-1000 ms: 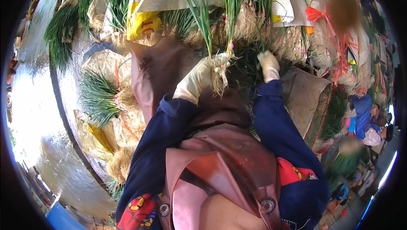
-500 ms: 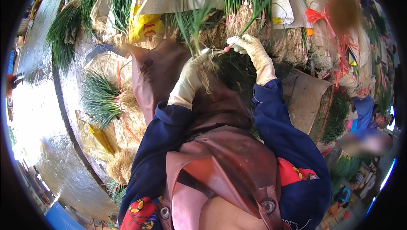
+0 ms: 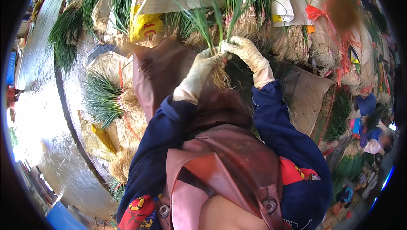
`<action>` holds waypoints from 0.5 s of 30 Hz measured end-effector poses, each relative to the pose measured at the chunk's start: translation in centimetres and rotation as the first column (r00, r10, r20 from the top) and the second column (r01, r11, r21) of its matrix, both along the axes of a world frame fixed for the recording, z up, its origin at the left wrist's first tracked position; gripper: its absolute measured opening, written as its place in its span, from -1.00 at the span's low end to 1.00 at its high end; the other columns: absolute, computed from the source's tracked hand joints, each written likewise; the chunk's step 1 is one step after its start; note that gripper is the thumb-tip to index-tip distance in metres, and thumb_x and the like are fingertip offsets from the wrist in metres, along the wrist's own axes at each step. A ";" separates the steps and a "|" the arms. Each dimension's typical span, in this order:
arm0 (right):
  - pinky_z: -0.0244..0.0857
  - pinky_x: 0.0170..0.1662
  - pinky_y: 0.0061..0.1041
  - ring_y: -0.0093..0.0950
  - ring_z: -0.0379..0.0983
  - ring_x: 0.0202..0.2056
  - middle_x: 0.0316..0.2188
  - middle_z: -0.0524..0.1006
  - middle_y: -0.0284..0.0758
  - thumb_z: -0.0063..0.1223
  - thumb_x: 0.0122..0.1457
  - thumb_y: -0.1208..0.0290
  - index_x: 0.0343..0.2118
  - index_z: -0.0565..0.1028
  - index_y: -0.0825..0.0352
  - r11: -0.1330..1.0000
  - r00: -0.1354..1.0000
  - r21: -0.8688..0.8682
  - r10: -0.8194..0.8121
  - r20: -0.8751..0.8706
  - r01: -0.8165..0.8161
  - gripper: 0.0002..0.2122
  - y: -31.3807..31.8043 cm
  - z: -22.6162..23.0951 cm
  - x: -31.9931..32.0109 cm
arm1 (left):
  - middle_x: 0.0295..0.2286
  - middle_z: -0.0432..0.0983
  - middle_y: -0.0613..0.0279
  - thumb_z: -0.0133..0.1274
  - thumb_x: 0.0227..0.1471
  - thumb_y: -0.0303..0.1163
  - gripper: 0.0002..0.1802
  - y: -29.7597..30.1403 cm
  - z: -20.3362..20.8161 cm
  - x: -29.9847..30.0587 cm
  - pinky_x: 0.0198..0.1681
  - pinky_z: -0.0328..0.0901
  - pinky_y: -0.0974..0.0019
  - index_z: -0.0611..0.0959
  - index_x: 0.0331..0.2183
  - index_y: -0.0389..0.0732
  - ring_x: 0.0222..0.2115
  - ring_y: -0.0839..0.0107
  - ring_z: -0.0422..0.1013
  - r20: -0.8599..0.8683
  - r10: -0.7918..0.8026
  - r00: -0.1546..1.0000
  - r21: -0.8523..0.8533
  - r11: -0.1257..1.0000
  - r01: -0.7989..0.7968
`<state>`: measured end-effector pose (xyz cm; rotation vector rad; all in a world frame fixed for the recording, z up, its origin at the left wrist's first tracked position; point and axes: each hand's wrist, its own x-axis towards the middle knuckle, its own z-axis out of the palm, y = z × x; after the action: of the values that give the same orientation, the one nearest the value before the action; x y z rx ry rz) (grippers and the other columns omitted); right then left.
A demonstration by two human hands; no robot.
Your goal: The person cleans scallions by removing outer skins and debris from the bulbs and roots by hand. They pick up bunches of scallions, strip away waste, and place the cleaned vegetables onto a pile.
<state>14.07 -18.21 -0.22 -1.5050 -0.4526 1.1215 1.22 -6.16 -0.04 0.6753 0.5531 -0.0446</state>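
your left hand (image 3: 203, 65) wraps a small bunch of green onions (image 3: 208, 39) out beyond your apron (image 3: 246, 149), while your right hand (image 3: 246, 51) arches inward, fingertips pinching the bunch's base.

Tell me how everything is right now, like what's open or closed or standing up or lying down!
left hand: gloved, closed around the held onions
right hand: gloved, curled at the same onions; how firmly it grips, can't tell
held onions: leaves up, roots dangling
onion bundle at left: lying sideways, leaves pointing left
apron: worn, creased
floor: shiny; wet or not, can't tell
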 end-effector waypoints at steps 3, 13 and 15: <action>0.24 -0.27 -0.65 -0.64 0.38 -0.40 -0.46 0.50 -0.44 0.05 0.10 0.38 -0.33 0.48 0.35 0.995 0.994 0.026 -0.098 -0.057 0.099 -0.85 1.7 -0.3 -0.7 | -0.47 0.54 0.17 0.03 0.02 -0.51 -0.78 -0.1 -0.6 -0.3 -0.50 0.30 0.59 0.52 -0.23 -0.35 -0.55 0.59 0.40 -0.104 0.013 0.994 -0.002 1.000 -0.013; 0.20 -0.40 -0.68 -0.69 0.32 -0.51 -0.54 0.47 -0.51 0.09 0.09 0.27 -0.37 0.51 0.24 0.993 0.991 -0.044 -0.110 -0.070 0.107 -0.84 2.4 -1.8 1.3 | -0.46 0.51 0.32 -0.06 0.08 -0.44 -0.71 1.4 -1.6 -1.5 -0.53 0.20 0.69 0.50 -0.15 -0.38 -0.63 0.72 0.28 0.079 -0.219 0.973 0.542 0.828 0.142; 0.20 -0.41 -0.66 -0.68 0.33 -0.52 -0.56 0.48 -0.49 0.11 0.07 0.27 -0.40 0.51 0.26 0.997 0.998 0.053 -0.054 0.015 0.053 -0.84 2.3 -1.9 1.6 | -0.48 0.48 0.35 -0.09 0.10 -0.41 -0.66 2.1 -2.6 -2.3 -0.50 0.21 0.67 0.47 -0.11 -0.39 -0.63 0.71 0.26 0.076 -0.137 0.988 -0.032 0.990 0.140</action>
<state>15.64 -15.92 -2.08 -1.4731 -0.4470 1.0490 -1.10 -4.08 -2.63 0.6751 0.4330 -0.1590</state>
